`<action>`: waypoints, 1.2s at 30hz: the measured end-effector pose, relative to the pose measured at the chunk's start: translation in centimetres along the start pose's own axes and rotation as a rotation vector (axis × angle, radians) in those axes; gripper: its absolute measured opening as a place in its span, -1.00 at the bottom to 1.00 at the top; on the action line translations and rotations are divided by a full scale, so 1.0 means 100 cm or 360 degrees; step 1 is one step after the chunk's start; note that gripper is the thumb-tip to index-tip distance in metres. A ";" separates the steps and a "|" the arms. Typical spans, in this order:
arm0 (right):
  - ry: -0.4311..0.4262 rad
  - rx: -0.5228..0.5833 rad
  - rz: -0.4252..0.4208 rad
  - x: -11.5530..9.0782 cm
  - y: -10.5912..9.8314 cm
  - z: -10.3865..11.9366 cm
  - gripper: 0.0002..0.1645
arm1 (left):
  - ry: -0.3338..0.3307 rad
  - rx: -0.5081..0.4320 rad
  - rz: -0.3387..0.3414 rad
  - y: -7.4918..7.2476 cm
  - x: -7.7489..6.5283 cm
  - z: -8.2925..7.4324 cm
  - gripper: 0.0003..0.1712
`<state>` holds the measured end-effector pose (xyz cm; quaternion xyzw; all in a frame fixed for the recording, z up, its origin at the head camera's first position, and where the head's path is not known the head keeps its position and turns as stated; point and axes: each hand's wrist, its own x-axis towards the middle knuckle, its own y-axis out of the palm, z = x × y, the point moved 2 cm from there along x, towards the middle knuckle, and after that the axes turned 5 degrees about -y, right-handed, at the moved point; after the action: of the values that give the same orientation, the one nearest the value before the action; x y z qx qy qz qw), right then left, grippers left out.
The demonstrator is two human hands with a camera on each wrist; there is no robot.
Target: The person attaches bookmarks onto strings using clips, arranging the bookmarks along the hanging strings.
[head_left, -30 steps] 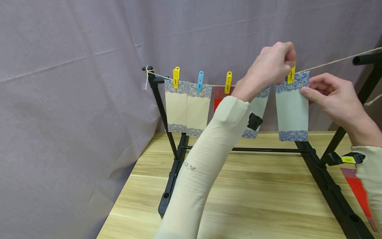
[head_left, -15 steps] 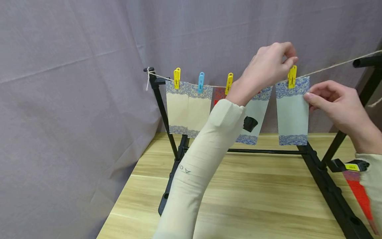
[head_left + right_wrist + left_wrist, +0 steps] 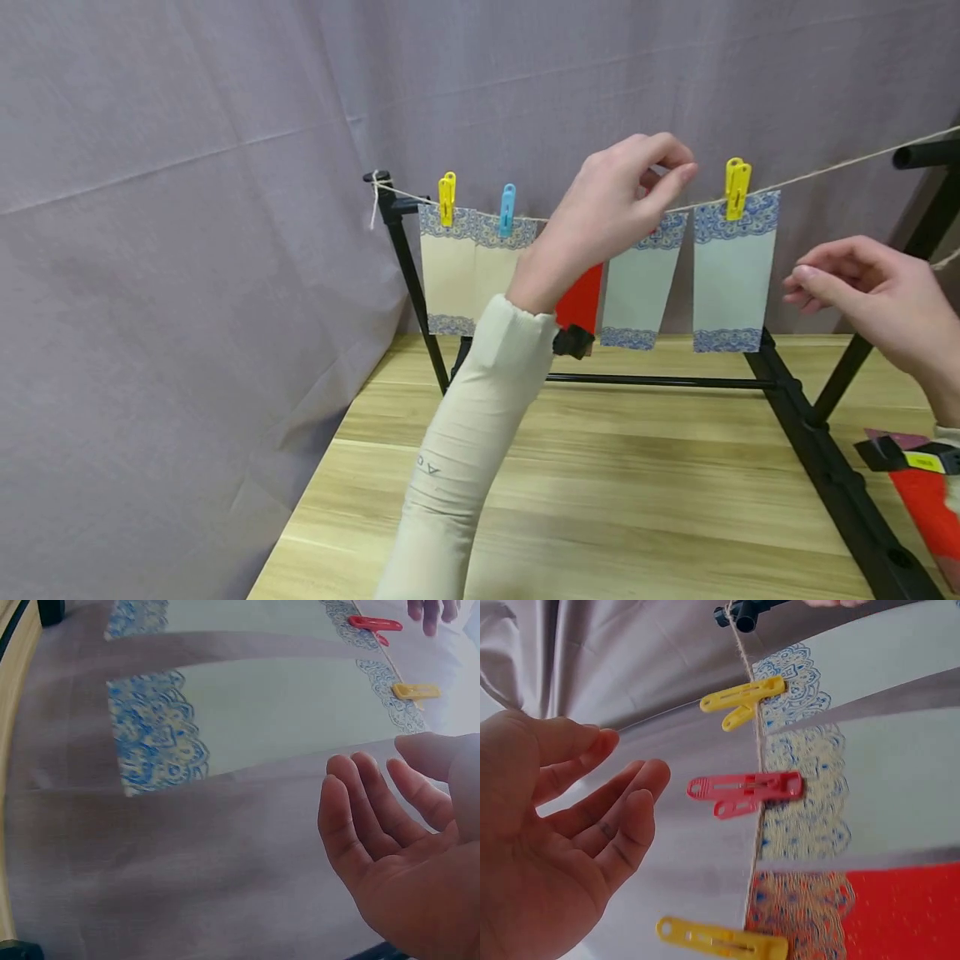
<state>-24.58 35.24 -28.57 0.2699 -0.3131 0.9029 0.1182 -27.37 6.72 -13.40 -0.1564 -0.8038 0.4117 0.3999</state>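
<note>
My left hand (image 3: pixel 600 221) is in front of the twine, left of a yellow clothespin (image 3: pixel 738 190), with loosely bent fingers and nothing in them. That clothespin fastens a pale card with blue lace-patterned ends (image 3: pixel 731 275) to the twine. My right hand (image 3: pixel 888 296) is to the right of this card, apart from it, fingers relaxed and holding nothing. Beside it hangs another pale card (image 3: pixel 637 287), pinned by a red clothespin (image 3: pixel 746 787) that the left wrist view shows. My left hand and sleeve partly hide a red card (image 3: pixel 581 300).
Twine (image 3: pixel 840 169) spans a black frame (image 3: pixel 813 442) on a wooden table (image 3: pixel 637 500). Farther left, a yellow clothespin (image 3: pixel 447 200) and a blue clothespin (image 3: pixel 507 210) hold a cream card (image 3: pixel 450 275). Another red card (image 3: pixel 926 508) lies by the frame's right foot.
My left hand has let go of the yellow clothespin and moved left and down. My right hand has released the card's edge and drawn away to the lower right.
</note>
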 end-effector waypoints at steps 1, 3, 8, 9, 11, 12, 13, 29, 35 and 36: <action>0.0000 -0.0005 0.0006 -0.002 0.000 -0.002 -0.80 | 0.0025 -0.0020 -0.0011 -0.001 -0.004 0.002 -0.75; -0.0003 -0.0017 0.0027 -0.006 0.001 -0.004 -0.81 | 0.0063 -0.0058 -0.0023 -0.001 -0.012 0.005 -0.77; 0.0022 -0.0099 0.0078 -0.016 0.003 -0.011 -0.80 | 0.0133 -0.0149 -0.0040 -0.001 -0.033 0.014 -0.79; 0.0032 -0.0119 0.0085 -0.018 0.003 -0.013 -0.78 | 0.0141 -0.0173 -0.0055 0.000 -0.037 0.017 -0.80; 0.0056 -0.0162 0.0095 -0.023 0.003 -0.017 -0.74 | 0.0181 -0.0223 -0.0117 0.000 -0.045 0.026 -0.81; 0.0067 -0.0175 0.0100 -0.025 0.004 -0.019 -0.72 | 0.0192 -0.0253 -0.0150 0.001 -0.049 0.031 -0.82; 0.0077 -0.0185 0.0104 -0.027 0.004 -0.022 -0.71 | 0.0204 -0.0279 -0.0182 0.001 -0.053 0.036 -0.82; -0.0085 0.0028 0.0059 -0.060 -0.010 -0.073 -0.82 | 0.0043 -0.0440 -0.0010 0.034 -0.121 0.089 -0.81; -0.0020 0.0130 0.0029 -0.073 -0.018 -0.095 -0.67 | -0.0086 -0.0404 0.0080 0.053 -0.141 0.110 -0.82; 0.0010 0.0102 0.0031 -0.075 -0.020 -0.101 -0.69 | -0.0100 -0.0396 0.0100 0.056 -0.144 0.112 -0.82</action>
<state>-21.76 42.78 -38.43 0.2676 -0.2863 0.9144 0.1017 -27.35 -4.20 -29.03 -0.2169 -0.8556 0.3257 0.3389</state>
